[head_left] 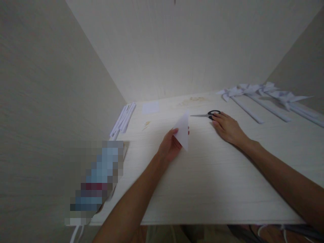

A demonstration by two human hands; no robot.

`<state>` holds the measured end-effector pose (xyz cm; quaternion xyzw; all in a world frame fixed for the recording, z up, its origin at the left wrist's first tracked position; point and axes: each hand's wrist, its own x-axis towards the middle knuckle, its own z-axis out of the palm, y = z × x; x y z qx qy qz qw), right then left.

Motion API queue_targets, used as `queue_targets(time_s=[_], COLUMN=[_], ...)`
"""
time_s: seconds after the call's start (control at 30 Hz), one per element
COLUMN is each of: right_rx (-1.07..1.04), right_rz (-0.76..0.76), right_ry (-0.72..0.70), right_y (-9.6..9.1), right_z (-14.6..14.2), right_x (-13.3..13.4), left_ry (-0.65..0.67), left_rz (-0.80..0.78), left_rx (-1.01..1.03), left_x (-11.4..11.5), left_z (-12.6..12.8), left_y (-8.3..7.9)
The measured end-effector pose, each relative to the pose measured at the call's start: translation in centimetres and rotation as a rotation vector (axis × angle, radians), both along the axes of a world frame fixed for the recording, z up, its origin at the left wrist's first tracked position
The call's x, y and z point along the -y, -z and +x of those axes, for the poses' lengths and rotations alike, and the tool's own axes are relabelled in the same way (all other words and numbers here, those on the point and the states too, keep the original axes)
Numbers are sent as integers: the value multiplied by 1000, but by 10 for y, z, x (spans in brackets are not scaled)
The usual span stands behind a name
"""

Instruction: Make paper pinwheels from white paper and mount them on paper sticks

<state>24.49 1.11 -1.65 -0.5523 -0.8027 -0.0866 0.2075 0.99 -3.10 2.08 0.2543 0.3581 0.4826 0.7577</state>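
My left hand (169, 145) is closed on a white paper folded into a triangle (183, 131), held up just above the middle of the table. My right hand (227, 127) lies on the table to the right with its fingers stretched out, the fingertips touching the black handle of a pair of scissors (207, 115). The scissors lie flat with the blades pointing left.
The pale wooden table (202, 182) sits in a corner of cream walls. Several white paper pinwheels on sticks (263, 98) lie at the back right. White paper sticks (124, 118) lie along the left wall, a small white paper square (150, 107) beside them. A blurred object (97, 182) lies front left.
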Motion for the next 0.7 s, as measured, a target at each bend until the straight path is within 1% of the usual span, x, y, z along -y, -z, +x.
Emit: queue_targets(time_s=[0.07, 0.2, 0.33, 0.43, 0.57, 0.7], right_rx=[-33, -107, -227, -283, -282, -319], right_rz=[-5, -42, -39, -63, -130, -178], right_ry=[20, 70, 140, 179, 208, 214], right_y=[-7, -19, -18, -14, -14, -19], right_z=[-5, -10, -9, -6, -4, -4], right_x=[5, 14, 15, 12, 10, 13], left_ry=[-2, -6, 10, 63, 112, 92], left_rz=[-4, -8, 95, 165, 194, 213], left_rx=[-10, 46, 56, 28, -51, -114], left_x=[0, 0, -1, -1, 1, 2], left_z=[0, 0, 2, 4, 6, 8], left_y=[-2, -2, 5, 8, 9, 9])
